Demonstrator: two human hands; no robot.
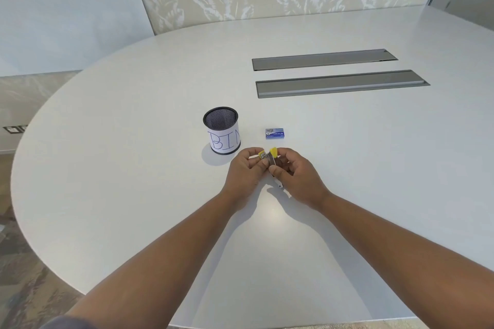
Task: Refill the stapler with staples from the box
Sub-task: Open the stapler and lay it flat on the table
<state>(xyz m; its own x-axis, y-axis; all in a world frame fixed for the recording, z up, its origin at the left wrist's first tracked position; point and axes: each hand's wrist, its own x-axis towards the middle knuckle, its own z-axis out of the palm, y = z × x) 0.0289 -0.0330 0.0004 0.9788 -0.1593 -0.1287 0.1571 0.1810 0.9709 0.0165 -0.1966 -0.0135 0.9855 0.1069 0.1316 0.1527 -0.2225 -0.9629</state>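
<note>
A small yellow stapler (268,157) is held just above the white table (133,168), between both hands. My left hand (244,172) pinches its left yellow end. My right hand (296,176) grips the right side, with a yellow tip showing above the fingers. A metal part shows between the two yellow ends, and most of the body is hidden by my fingers. The small blue staple box (274,133) lies shut on the table a short way behind the hands.
A black mesh cup (222,129) with a paper label reading BIN stands left of the staple box, close to my left hand. Two long grey cable hatches (339,84) are set in the table at the back right.
</note>
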